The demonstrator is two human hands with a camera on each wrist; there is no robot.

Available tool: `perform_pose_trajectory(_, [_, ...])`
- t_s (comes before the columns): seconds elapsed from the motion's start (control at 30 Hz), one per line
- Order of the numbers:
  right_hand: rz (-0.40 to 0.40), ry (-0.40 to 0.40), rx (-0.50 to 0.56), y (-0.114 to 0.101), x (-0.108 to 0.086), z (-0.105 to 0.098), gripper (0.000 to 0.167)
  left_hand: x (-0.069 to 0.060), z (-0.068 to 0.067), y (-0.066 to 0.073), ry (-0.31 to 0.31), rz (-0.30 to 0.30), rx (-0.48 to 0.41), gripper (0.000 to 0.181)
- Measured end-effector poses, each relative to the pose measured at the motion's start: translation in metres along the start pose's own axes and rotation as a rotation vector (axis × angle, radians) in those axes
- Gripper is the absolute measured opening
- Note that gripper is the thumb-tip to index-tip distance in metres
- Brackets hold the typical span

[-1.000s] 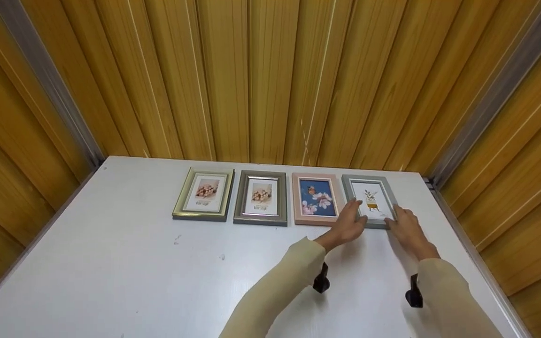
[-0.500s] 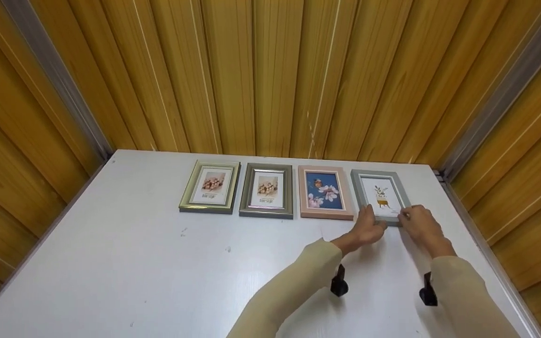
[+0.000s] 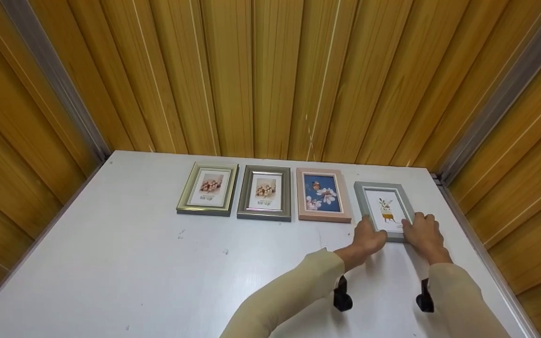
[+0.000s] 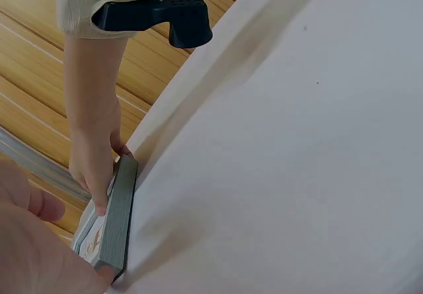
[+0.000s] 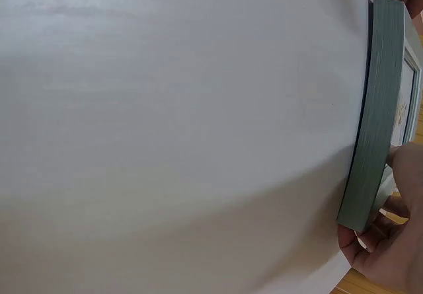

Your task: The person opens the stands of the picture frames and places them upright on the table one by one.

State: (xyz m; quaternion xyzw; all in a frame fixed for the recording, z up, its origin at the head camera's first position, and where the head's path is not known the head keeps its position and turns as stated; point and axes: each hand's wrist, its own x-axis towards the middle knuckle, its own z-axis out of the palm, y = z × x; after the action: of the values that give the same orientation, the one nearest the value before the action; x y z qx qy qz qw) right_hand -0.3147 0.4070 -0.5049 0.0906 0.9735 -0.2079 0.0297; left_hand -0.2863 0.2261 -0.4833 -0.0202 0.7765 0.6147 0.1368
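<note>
Wood-grain panelled walls (image 3: 270,80) behind and to both sides of a white tabletop (image 3: 148,272). From the left, lying in a row near the back edge: a gold-toned photo frame (image 3: 207,188), a taupe photo frame (image 3: 264,192), a pink photo frame (image 3: 323,194). Farther right, grasped at the lower left corner by the left hand (image 3: 368,237) and at the lower right by the right hand (image 3: 424,234), thumb over the front: a grey-green photo frame (image 3: 385,211), slightly nearer than the row and apart from the pink one. Hard to tell whether lifted or resting flat. Best to keep both grips even and low, thumbs on the rim, squaring gently. Widest open room leftward and toward the front; little to spare before the right edge.
</note>
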Motion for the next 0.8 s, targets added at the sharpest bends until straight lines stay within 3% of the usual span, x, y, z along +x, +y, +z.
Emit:
perform_pose_trajectory(0.3, [-0.035, 0.015, -0.045, -0.003, -0.006, -0.002, 0.05, 0.002, 0.002, -0.003, -0.027, -0.06, -0.062, 0.07])
perform_pose_trajectory(0.53, [-0.01, -0.011, -0.061, -0.001, -0.014, -0.01, 0.043, 0.001, 0.004, 0.001, 0.008, -0.109, -0.149, 0.068])
perform_pose_trajectory(0.67, [-0.025, 0.016, -0.02, -0.005, -0.019, -0.014, 0.04, -0.001, 0.001, 0.005, 0.021, -0.144, -0.213, 0.07])
perform_pose_trajectory(0.8, [-0.052, 0.086, 0.058, -0.016, -0.021, -0.016, 0.041, -0.003, -0.011, 0.014, 0.016, -0.145, -0.261, 0.07])
